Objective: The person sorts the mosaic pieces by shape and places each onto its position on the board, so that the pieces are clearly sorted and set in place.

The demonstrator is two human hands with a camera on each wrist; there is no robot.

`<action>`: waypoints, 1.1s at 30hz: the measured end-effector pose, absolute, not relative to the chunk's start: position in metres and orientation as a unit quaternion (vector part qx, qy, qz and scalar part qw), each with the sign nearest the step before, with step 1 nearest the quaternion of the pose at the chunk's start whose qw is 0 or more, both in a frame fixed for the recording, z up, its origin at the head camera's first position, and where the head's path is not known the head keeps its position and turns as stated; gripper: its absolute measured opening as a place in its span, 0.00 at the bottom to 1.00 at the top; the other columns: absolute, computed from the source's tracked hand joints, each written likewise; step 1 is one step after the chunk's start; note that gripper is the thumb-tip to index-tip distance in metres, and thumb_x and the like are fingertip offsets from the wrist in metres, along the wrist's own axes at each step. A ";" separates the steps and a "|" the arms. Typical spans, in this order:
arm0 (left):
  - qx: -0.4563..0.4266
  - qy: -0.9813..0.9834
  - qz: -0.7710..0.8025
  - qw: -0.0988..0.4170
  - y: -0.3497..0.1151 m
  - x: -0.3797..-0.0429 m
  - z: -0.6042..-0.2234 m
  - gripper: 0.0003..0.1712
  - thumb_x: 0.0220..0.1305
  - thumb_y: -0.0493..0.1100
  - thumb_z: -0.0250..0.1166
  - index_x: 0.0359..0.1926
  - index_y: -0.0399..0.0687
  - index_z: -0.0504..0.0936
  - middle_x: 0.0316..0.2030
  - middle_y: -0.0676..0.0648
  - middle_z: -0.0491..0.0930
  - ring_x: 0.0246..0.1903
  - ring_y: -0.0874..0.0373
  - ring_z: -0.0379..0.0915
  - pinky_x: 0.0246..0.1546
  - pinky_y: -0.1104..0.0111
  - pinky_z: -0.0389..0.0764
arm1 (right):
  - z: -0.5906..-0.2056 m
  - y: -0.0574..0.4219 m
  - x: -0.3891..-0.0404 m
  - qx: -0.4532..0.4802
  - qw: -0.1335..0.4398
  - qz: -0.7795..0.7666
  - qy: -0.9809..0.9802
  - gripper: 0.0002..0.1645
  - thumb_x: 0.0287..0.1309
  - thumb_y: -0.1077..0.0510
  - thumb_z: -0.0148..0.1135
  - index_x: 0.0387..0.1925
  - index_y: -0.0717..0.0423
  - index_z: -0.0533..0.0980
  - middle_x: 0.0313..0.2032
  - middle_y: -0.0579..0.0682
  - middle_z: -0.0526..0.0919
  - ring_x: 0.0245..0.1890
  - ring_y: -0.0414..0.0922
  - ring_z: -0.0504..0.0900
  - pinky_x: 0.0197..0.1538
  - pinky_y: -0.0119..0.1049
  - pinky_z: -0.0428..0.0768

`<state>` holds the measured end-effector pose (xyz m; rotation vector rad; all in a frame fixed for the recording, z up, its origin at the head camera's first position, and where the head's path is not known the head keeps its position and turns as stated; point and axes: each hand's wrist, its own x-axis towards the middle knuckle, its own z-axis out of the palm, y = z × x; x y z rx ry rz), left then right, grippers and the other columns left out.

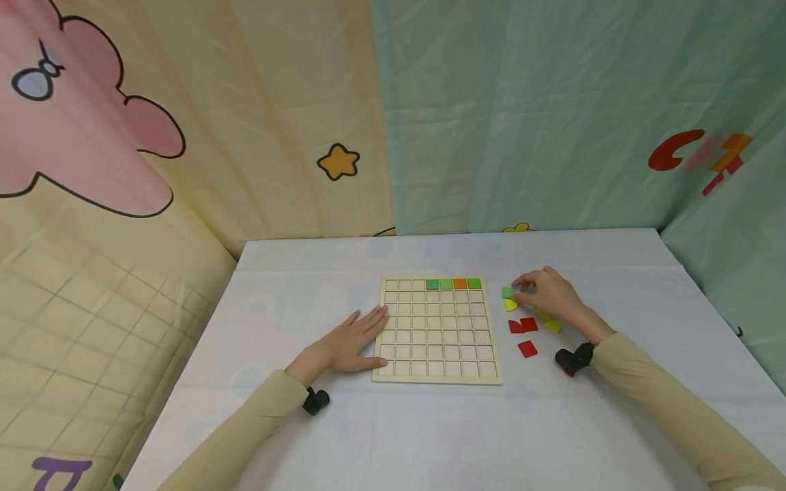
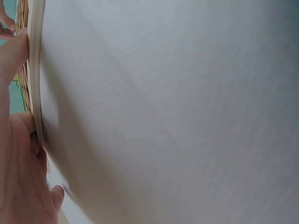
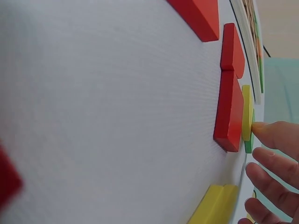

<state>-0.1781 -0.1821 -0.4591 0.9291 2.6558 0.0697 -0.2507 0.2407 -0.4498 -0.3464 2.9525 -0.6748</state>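
My left hand (image 1: 356, 342) lies with fingers spread on the left edge of a wooden grid board (image 1: 437, 382). Its fingertips and thumb touch the frame, which the left wrist view shows edge-on beside the hand (image 2: 21, 168). In the board's far row sit several coloured square tiles, green and orange (image 1: 460, 284), toward the right. Right of the board, my right hand (image 1: 550, 294) has its thumb and index finger at opposite edges of a light green tile (image 1: 507, 292), pinching it. The right wrist view shows this tile (image 3: 248, 145) partly behind a yellow piece (image 3: 246, 109).
Near the right hand lie red pieces (image 1: 529, 324), another red tile (image 1: 527, 349) and yellow pieces (image 1: 553, 326). A white cloth covers the table (image 1: 430, 436). Printed curtains (image 1: 540, 123) hang behind and beside it. Black wrist cameras (image 1: 316, 402) sit on both wrists.
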 end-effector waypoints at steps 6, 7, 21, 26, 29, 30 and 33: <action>0.326 0.931 0.020 0.163 -0.183 -0.178 -0.460 0.54 0.65 0.73 0.46 0.76 0.45 0.38 0.77 0.48 0.32 0.76 0.56 0.29 0.75 0.51 0.39 | -0.450 0.239 -0.253 -0.110 0.049 -0.223 0.967 0.20 0.56 0.50 0.67 0.46 0.58 0.83 0.37 0.53 0.82 0.42 0.50 0.70 0.40 0.42 0.74; 0.327 0.931 0.018 0.163 -0.183 -0.178 -0.459 0.54 0.65 0.73 0.46 0.76 0.45 0.38 0.77 0.48 0.32 0.76 0.56 0.29 0.75 0.51 0.39 | -0.451 0.239 -0.253 -0.112 0.049 -0.224 0.967 0.20 0.56 0.50 0.67 0.46 0.58 0.83 0.37 0.53 0.82 0.42 0.51 0.70 0.40 0.42 0.74; 0.337 0.927 0.030 0.160 -0.183 -0.176 -0.454 0.53 0.66 0.71 0.47 0.76 0.43 0.40 0.77 0.46 0.34 0.76 0.54 0.30 0.75 0.50 0.40 | -0.453 0.239 -0.258 -0.113 0.044 -0.219 0.968 0.22 0.53 0.49 0.69 0.45 0.59 0.83 0.36 0.53 0.82 0.41 0.50 0.71 0.40 0.40 0.73; 0.337 0.927 0.034 0.159 -0.182 -0.176 -0.454 0.53 0.66 0.71 0.47 0.76 0.43 0.40 0.77 0.46 0.35 0.76 0.54 0.31 0.75 0.50 0.40 | -0.452 0.239 -0.257 -0.111 0.051 -0.215 0.969 0.22 0.52 0.49 0.70 0.45 0.59 0.83 0.37 0.54 0.82 0.41 0.50 0.71 0.40 0.41 0.74; 0.337 0.927 0.032 0.160 -0.183 -0.177 -0.455 0.53 0.65 0.71 0.47 0.76 0.44 0.39 0.77 0.46 0.34 0.76 0.54 0.30 0.75 0.50 0.40 | -0.452 0.238 -0.257 -0.112 0.051 -0.214 0.969 0.22 0.53 0.50 0.70 0.45 0.60 0.83 0.39 0.55 0.83 0.42 0.50 0.72 0.42 0.42 0.76; 0.337 0.928 0.030 0.160 -0.183 -0.177 -0.456 0.53 0.65 0.72 0.47 0.76 0.44 0.39 0.77 0.47 0.34 0.76 0.55 0.30 0.75 0.50 0.40 | -0.452 0.238 -0.257 -0.113 0.050 -0.213 0.969 0.21 0.53 0.50 0.69 0.45 0.60 0.83 0.39 0.56 0.83 0.42 0.50 0.72 0.42 0.43 0.76; 0.337 0.928 0.026 0.159 -0.183 -0.177 -0.457 0.53 0.65 0.72 0.46 0.76 0.44 0.39 0.77 0.47 0.34 0.76 0.55 0.29 0.75 0.51 0.40 | -0.451 0.237 -0.256 -0.118 0.047 -0.212 0.969 0.21 0.53 0.50 0.69 0.44 0.61 0.83 0.40 0.57 0.84 0.41 0.50 0.73 0.43 0.44 0.77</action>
